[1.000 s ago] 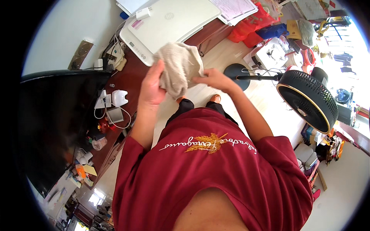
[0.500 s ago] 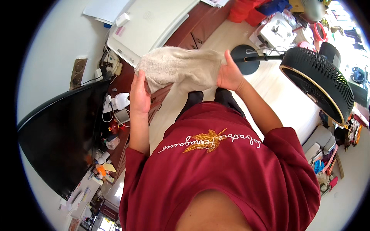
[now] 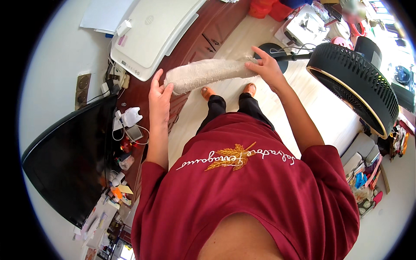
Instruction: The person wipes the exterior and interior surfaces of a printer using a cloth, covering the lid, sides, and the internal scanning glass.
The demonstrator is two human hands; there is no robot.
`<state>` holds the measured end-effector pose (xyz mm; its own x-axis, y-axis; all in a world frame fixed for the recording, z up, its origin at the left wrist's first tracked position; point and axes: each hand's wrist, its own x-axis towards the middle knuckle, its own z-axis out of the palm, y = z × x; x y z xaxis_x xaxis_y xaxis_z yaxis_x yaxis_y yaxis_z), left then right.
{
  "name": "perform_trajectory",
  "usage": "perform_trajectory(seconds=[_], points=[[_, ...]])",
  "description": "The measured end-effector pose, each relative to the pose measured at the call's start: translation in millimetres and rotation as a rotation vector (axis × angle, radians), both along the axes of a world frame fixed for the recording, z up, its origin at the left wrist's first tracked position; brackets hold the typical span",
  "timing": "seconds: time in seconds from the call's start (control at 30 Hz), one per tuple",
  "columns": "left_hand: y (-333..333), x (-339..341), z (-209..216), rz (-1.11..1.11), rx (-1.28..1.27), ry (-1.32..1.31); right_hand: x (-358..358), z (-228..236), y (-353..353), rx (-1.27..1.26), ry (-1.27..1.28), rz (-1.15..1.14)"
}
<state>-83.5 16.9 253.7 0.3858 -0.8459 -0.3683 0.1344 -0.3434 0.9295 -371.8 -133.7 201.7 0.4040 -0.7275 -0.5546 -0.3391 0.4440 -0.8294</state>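
A beige cloth (image 3: 210, 73), like a towel or rag, is stretched between my two hands in front of me, folded into a narrow strip. At its left end, my left hand (image 3: 160, 94) pinches the cloth between thumb and fingers. The right end is gripped by my right hand (image 3: 266, 69), thumb on the near side and the index finger pointing away. The strip hangs in the air above the floor, a little higher at its right end. Beyond its left end stands a white printer (image 3: 147, 34) on a reddish-brown cabinet.
A black fan (image 3: 353, 86) leans in at the right, its round base (image 3: 273, 56) on the pale floor (image 3: 190, 130). At left a dark television (image 3: 71, 160) stands near cables and small items. A white appliance (image 3: 303, 28) and red bags (image 3: 264, 8) lie at the far right.
The cloth has gone from a wide, hanging spread to a narrow folded strip. My right hand has shifted slightly up and right, and my feet now show below the cloth.
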Motion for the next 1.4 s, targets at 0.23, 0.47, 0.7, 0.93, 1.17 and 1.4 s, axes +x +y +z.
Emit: perform_trajectory(seconds=[0.23, 0.47, 0.7, 0.93, 1.17, 1.4], points=[[-3, 6, 5, -0.228, 0.180, -0.279, 6, 25, 0, -0.816, 0.358, 0.502], [-7, 15, -12, -0.229, 0.012, -0.913, 20, 49, -35, -0.949, 0.330, 0.475], [-17, 55, -9, -0.183, -0.111, 0.061, 26, 54, -66, 0.161, -0.485, 0.152], [-20, 34, -25, 0.178, 0.016, 0.666, 71, 25, -54, 0.492, -0.559, -0.223], [-22, -3, -20, 0.229, -0.115, 0.900, 143, 74, 65, -0.431, -0.383, 0.558], [-31, 14, -3, 0.115, -0.145, 0.339, 146, 55, 48, 0.403, -0.482, -0.419]])
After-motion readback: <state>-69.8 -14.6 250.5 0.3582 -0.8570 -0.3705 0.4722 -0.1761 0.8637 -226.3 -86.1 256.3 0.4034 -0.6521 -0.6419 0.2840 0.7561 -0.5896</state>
